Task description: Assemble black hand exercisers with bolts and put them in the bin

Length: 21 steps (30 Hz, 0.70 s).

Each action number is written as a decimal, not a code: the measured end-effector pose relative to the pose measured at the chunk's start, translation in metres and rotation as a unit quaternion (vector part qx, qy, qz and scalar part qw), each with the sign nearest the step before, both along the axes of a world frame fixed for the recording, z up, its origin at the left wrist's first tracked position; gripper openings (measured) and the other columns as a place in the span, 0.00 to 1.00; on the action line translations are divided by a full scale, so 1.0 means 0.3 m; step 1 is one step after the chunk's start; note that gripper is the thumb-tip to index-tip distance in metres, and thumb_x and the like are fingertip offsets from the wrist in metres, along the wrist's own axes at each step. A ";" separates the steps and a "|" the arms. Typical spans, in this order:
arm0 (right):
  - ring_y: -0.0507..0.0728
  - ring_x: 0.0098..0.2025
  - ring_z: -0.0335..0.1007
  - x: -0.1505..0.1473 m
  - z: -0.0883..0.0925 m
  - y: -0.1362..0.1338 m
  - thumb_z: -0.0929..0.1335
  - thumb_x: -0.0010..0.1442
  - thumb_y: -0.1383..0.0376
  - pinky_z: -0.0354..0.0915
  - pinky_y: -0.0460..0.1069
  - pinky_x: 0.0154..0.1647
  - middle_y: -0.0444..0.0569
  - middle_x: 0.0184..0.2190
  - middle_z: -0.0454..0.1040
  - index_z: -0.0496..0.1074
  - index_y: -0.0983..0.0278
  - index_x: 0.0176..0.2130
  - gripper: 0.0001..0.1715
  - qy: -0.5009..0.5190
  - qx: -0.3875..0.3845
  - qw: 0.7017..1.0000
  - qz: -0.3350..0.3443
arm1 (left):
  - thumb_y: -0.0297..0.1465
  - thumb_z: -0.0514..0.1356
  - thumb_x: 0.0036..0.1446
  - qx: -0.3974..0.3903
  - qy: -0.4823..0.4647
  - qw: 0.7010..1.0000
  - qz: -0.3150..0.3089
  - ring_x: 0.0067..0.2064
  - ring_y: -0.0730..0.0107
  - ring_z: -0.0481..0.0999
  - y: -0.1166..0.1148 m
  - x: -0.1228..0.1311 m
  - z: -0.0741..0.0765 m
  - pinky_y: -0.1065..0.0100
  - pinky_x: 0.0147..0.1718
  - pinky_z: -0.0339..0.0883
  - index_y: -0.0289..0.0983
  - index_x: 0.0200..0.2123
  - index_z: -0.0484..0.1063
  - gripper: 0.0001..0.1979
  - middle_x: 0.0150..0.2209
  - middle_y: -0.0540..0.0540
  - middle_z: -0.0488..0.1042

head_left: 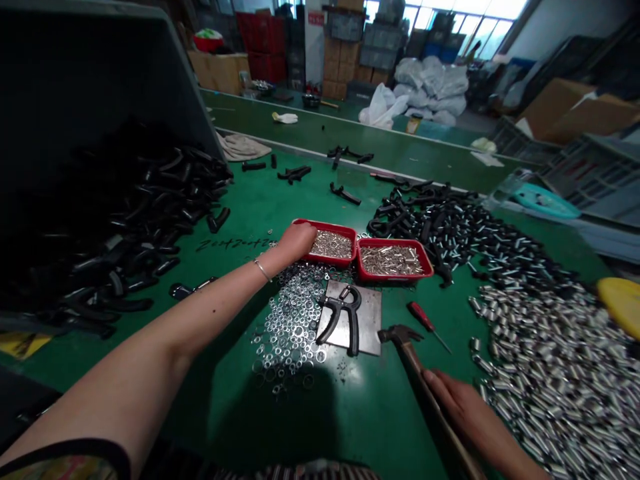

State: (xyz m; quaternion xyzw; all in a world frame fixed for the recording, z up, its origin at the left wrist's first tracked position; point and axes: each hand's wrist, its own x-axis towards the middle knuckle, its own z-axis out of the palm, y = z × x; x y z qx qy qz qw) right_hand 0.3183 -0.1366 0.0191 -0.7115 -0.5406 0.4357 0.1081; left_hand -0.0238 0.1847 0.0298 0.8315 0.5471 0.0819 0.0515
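My left hand [299,240] dips into the left red tray [350,261], which holds small silvery metal parts. Its fingers are curled down among them, and whatever they pinch is hidden. My right hand [460,403] is closed round the wooden handle of a claw hammer [407,347], whose head rests on the table by a metal plate [371,327]. On that plate lies a black hand gripper [345,313], its two handles pointing toward me and a spring near its top. Loose metal nuts and rings [295,320] are spread left of the plate.
Beside the left tray stands a second red tray [423,272] of small metal pins. A red screwdriver [425,320] lies right of the plate. Springs [545,380] and black handles [450,220] are heaped at right. A big grey bin [193,87] of black handles tilts at left.
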 end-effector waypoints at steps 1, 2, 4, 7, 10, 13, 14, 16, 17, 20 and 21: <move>0.60 0.34 0.74 0.027 -0.009 0.027 0.57 0.65 0.44 0.68 0.52 0.37 0.51 0.32 0.76 0.71 0.60 0.37 0.27 -0.065 0.068 0.995 0.020 | 0.27 0.54 0.61 0.010 -0.009 1.000 0.002 0.48 0.53 0.75 -0.003 -0.002 -0.002 0.59 0.50 0.65 0.33 0.39 0.78 0.12 0.44 0.34 0.77; 0.62 0.39 0.74 0.050 -0.019 0.063 0.59 0.65 0.46 0.68 0.53 0.40 0.54 0.38 0.76 0.71 0.61 0.40 0.24 -0.134 0.130 0.982 0.028 | 0.27 0.54 0.61 0.018 -0.019 1.000 0.005 0.49 0.54 0.74 -0.003 -0.004 0.000 0.59 0.50 0.65 0.33 0.40 0.78 0.12 0.45 0.34 0.77; 0.65 0.44 0.73 0.081 -0.041 0.152 0.59 0.65 0.49 0.67 0.54 0.40 0.59 0.46 0.73 0.68 0.63 0.46 0.23 -0.260 0.201 0.944 0.027 | 0.27 0.55 0.61 0.026 -0.036 0.999 0.015 0.48 0.56 0.75 0.000 -0.013 0.013 0.61 0.48 0.66 0.33 0.40 0.77 0.11 0.43 0.36 0.77; 0.64 0.41 0.75 0.108 -0.061 0.274 0.60 0.66 0.54 0.64 0.52 0.33 0.60 0.45 0.73 0.67 0.64 0.45 0.18 -0.368 0.179 0.910 0.070 | 0.27 0.55 0.62 0.042 -0.067 0.996 0.041 0.46 0.60 0.76 -0.030 -0.033 0.045 0.63 0.45 0.67 0.34 0.42 0.76 0.10 0.43 0.38 0.78; 0.62 0.34 0.75 0.123 -0.037 0.341 0.61 0.65 0.57 0.61 0.50 0.28 0.55 0.34 0.75 0.66 0.62 0.36 0.12 -0.375 0.165 0.906 0.107 | 0.30 0.55 0.64 0.043 -0.164 0.985 0.020 0.44 0.62 0.75 -0.157 -0.034 0.057 0.63 0.45 0.67 0.35 0.42 0.74 0.09 0.43 0.41 0.78; 0.61 0.31 0.75 0.087 0.028 0.368 0.65 0.61 0.56 0.63 0.50 0.29 0.53 0.30 0.75 0.63 0.61 0.35 0.11 -0.273 0.242 0.930 0.031 | 0.32 0.57 0.64 -0.047 -0.244 0.962 -0.115 0.44 0.65 0.75 -0.353 -0.002 0.035 0.63 0.47 0.66 0.38 0.39 0.75 0.07 0.42 0.45 0.78; 0.61 0.31 0.75 0.053 0.049 0.378 0.66 0.60 0.55 0.64 0.50 0.29 0.51 0.29 0.75 0.63 0.60 0.36 0.12 -0.200 0.263 0.944 -0.004 | 0.32 0.58 0.64 -0.063 -0.250 0.954 -0.151 0.47 0.65 0.74 -0.416 0.011 0.023 0.61 0.49 0.64 0.39 0.39 0.75 0.07 0.45 0.46 0.78; 0.59 0.29 0.76 -0.052 0.076 0.403 0.67 0.59 0.52 0.69 0.51 0.31 0.48 0.28 0.76 0.62 0.59 0.37 0.15 -0.003 0.275 0.959 -0.066 | 0.33 0.58 0.64 -0.065 -0.250 0.952 -0.165 0.53 0.62 0.71 -0.520 0.031 -0.001 0.56 0.54 0.59 0.40 0.38 0.76 0.07 0.50 0.46 0.76; 0.59 0.28 0.76 -0.117 0.080 0.415 0.67 0.60 0.51 0.71 0.52 0.31 0.47 0.28 0.77 0.62 0.59 0.37 0.16 0.103 0.268 0.954 -0.090 | 0.33 0.58 0.64 -0.060 -0.247 0.955 -0.153 0.55 0.61 0.69 -0.559 0.038 -0.011 0.54 0.56 0.57 0.40 0.38 0.76 0.07 0.52 0.46 0.75; 0.57 0.27 0.77 -0.301 0.072 0.412 0.67 0.60 0.50 0.74 0.52 0.30 0.49 0.32 0.79 0.64 0.60 0.36 0.17 0.299 0.253 0.910 -0.134 | 0.31 0.58 0.64 -0.056 -0.232 0.964 -0.113 0.55 0.61 0.69 -0.634 0.066 -0.038 0.55 0.56 0.55 0.40 0.39 0.76 0.07 0.51 0.46 0.75; 0.57 0.26 0.77 -0.337 0.069 0.394 0.69 0.59 0.50 0.74 0.51 0.28 0.49 0.32 0.79 0.66 0.60 0.36 0.17 0.315 0.256 0.903 -0.142 | 0.32 0.58 0.64 -0.058 -0.222 0.966 -0.116 0.55 0.61 0.69 -0.645 0.083 -0.050 0.56 0.56 0.55 0.40 0.39 0.77 0.07 0.50 0.46 0.75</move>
